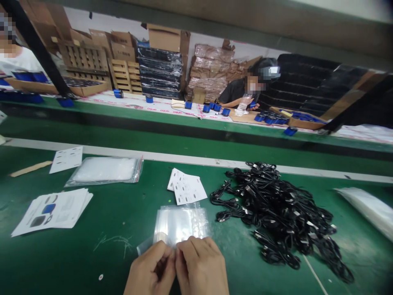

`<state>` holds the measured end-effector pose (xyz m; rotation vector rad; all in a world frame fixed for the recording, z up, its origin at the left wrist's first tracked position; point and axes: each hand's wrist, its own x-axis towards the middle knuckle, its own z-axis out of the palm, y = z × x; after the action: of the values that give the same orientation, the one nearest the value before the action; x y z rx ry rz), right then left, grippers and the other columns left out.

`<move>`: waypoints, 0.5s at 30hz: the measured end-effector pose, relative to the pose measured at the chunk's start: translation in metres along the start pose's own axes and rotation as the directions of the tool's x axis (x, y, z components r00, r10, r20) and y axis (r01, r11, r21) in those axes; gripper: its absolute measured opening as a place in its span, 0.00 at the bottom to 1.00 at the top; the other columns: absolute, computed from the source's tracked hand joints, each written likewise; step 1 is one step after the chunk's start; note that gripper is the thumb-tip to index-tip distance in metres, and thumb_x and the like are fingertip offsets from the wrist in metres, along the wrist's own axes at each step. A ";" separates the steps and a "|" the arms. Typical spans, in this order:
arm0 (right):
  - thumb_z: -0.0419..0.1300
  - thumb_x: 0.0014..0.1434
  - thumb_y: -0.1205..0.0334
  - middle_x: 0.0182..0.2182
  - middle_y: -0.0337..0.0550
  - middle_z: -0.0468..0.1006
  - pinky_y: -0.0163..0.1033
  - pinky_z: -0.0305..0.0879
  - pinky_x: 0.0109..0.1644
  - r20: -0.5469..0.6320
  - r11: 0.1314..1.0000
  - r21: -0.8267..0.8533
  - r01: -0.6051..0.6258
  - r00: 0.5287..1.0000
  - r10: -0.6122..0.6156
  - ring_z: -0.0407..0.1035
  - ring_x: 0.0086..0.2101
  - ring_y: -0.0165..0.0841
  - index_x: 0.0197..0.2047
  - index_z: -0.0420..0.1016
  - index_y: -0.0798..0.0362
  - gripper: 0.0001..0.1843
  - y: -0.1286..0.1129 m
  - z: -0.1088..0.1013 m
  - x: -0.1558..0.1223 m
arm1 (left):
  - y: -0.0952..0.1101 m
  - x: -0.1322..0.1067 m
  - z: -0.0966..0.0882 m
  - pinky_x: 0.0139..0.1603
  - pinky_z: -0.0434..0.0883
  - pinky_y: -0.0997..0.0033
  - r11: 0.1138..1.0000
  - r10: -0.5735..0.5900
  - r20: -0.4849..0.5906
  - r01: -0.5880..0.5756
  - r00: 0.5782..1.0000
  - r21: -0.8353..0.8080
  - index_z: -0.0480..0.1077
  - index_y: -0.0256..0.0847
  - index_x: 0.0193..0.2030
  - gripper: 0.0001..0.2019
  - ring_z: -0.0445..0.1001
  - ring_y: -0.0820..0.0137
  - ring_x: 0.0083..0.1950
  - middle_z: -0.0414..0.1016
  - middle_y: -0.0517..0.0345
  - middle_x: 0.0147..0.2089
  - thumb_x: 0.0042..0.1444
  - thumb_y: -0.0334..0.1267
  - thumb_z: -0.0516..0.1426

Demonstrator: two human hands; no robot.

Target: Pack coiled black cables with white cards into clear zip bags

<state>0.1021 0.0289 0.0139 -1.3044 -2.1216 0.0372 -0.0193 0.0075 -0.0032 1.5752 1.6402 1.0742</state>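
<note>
My left hand (152, 270) and my right hand (201, 266) meet at the bottom edge of the view, fingers pinched together on the near edge of a clear plastic bag (181, 223) that lies flat on the green table (123, 221). Just beyond the bag lies a small stack of white cards (186, 188). To the right sprawls a big pile of black cables (276, 213).
A stack of printed leaflets (53, 211) lies at the left, with a zip bag pile (106, 170), a white sheet (66, 159) and a wooden stick (30, 168) behind. More clear bags (368, 209) lie at the right. Across a second bench sits a person (245, 92) with blue parts and cardboard boxes.
</note>
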 end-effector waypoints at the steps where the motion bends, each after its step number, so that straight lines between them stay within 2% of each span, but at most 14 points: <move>1: 0.47 0.56 0.73 0.18 0.37 0.69 0.39 0.48 0.30 -0.035 1.000 0.007 -0.010 0.999 0.010 0.62 0.20 0.32 0.22 0.67 0.51 0.15 -0.001 0.004 0.001 | 0.001 0.000 0.000 0.21 0.56 0.80 1.000 -0.026 -0.008 0.026 1.000 -0.009 0.53 0.44 0.20 0.16 0.56 0.76 0.20 0.55 0.69 0.18 0.57 0.42 0.51; 4: 0.46 0.55 0.74 0.16 0.40 0.69 0.40 0.48 0.31 -0.123 0.997 -0.012 -0.073 0.990 0.071 0.61 0.19 0.33 0.20 0.67 0.52 0.17 0.000 0.012 0.004 | 0.005 0.000 -0.001 0.21 0.56 0.79 0.997 -0.064 -0.039 0.062 0.997 -0.040 0.55 0.43 0.19 0.16 0.56 0.76 0.20 0.55 0.69 0.18 0.55 0.42 0.53; 6: 0.48 0.53 0.75 0.16 0.40 0.69 0.40 0.49 0.31 -0.111 0.995 -0.025 -0.096 0.990 0.092 0.62 0.19 0.34 0.19 0.67 0.52 0.16 0.003 0.010 0.009 | 0.007 -0.001 -0.002 0.22 0.56 0.78 0.997 -0.059 -0.056 0.057 0.997 -0.044 0.55 0.43 0.18 0.15 0.56 0.76 0.20 0.55 0.69 0.17 0.53 0.40 0.53; 9: 0.54 0.53 0.75 0.18 0.36 0.72 0.36 0.56 0.31 0.012 0.998 0.040 -0.053 0.999 0.052 0.65 0.20 0.32 0.22 0.70 0.52 0.12 0.009 -0.007 0.021 | 0.006 -0.001 -0.003 0.22 0.59 0.79 0.986 -0.125 -0.036 0.120 0.991 -0.118 0.58 0.43 0.18 0.16 0.59 0.76 0.18 0.58 0.69 0.16 0.56 0.43 0.52; 11: 0.60 0.54 0.71 0.25 0.36 0.77 0.36 0.63 0.35 0.128 0.995 0.078 -0.061 0.990 0.051 0.71 0.27 0.33 0.33 0.74 0.52 0.05 0.012 -0.022 0.032 | 0.005 0.000 -0.003 0.22 0.62 0.79 0.955 -0.197 0.001 0.192 0.980 -0.226 0.62 0.43 0.21 0.17 0.63 0.75 0.19 0.62 0.68 0.16 0.57 0.48 0.52; 13: 0.63 0.54 0.66 0.38 0.49 0.79 0.43 0.67 0.42 0.197 0.995 0.018 -0.096 0.976 0.091 0.73 0.39 0.41 0.48 0.72 0.58 0.17 0.014 -0.029 0.045 | 0.005 0.001 -0.003 0.23 0.65 0.78 0.921 -0.243 0.031 0.241 0.969 -0.307 0.65 0.42 0.22 0.18 0.66 0.74 0.20 0.66 0.66 0.17 0.55 0.52 0.53; 15: 0.62 0.54 0.68 0.50 0.64 0.73 0.52 0.66 0.48 0.200 0.988 -0.105 -0.111 0.971 0.130 0.68 0.49 0.50 0.57 0.65 0.66 0.27 0.015 -0.024 0.058 | 0.006 0.002 -0.003 0.22 0.66 0.79 0.902 -0.274 0.034 0.269 0.961 -0.337 0.65 0.42 0.23 0.18 0.66 0.74 0.19 0.66 0.66 0.16 0.53 0.54 0.55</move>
<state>0.1087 0.0761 0.0567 -1.5425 -2.2364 0.1310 -0.0192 0.0086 0.0040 1.0828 1.5300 1.1458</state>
